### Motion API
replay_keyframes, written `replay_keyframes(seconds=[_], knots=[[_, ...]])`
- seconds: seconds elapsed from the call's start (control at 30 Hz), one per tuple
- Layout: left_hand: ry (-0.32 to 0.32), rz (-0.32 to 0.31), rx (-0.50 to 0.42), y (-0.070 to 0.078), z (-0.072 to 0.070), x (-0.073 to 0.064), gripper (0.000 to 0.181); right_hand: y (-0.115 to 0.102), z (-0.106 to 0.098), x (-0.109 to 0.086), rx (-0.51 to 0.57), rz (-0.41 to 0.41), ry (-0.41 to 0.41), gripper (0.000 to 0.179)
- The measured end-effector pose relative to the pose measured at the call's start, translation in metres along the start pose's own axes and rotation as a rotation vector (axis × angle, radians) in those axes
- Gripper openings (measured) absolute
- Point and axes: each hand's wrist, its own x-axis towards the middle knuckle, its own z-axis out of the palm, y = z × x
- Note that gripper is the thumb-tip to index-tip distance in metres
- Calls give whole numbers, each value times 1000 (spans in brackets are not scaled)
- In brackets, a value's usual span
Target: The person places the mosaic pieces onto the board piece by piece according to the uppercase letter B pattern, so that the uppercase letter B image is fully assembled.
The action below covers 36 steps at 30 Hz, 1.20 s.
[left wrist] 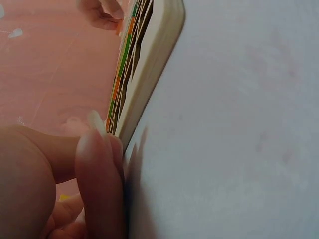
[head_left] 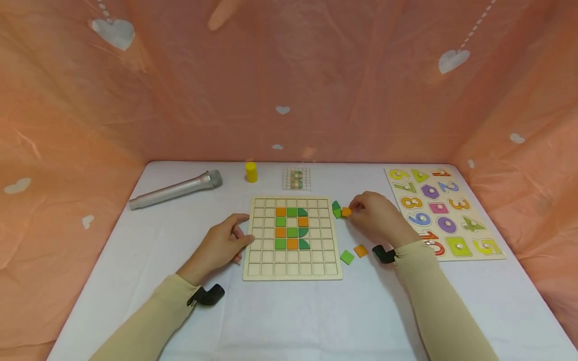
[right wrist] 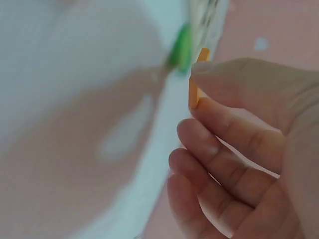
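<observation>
A wooden grid board [head_left: 292,271] lies flat, with orange, green and dark green tiles [head_left: 292,232] set in its middle squares. My left hand [head_left: 220,245] is at the board's left side, its thumb and index finger spread apart along the edge. Seen from the left wrist, the fingertips [left wrist: 102,149] touch the board's rim [left wrist: 159,55]. Right of the board, my right hand [head_left: 377,215] pinches an orange tile [right wrist: 194,89] between thumb and index finger; the other fingers curl loosely. Beside that tile are green pieces [head_left: 336,211] close to the board's right edge.
Nearer me lie a green square [head_left: 346,257] and an orange square [head_left: 360,250]. A small pattern card [head_left: 296,178] and a yellow cylinder [head_left: 251,172] are behind the board. A silver microphone [head_left: 176,190] lies at left, a number-and-shape puzzle board [head_left: 444,213] at right.
</observation>
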Motion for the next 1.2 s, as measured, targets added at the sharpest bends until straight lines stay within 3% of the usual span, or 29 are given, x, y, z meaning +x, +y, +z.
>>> replay_keyframes(seconds=[0.13, 0.3, 0.53, 0.77, 1.2], knots=[[3, -2, 11, 1, -1, 0, 61, -30, 10, -6, 0, -76, 23, 19], [3, -4, 7, 1, -1, 1, 61, -67, 28, -12, -34, -232, 26, 20], [-3, -10, -7, 1, 1, 1, 61, -102, 53, -24, -84, -411, 20, 15], [-2, -14, -3, 2, 1, 0, 61, -117, 67, -35, -112, -448, 8, 15], [-1, 2, -8, 0, 1, 0, 61, -121, 78, -37, -117, -504, 12, 6]])
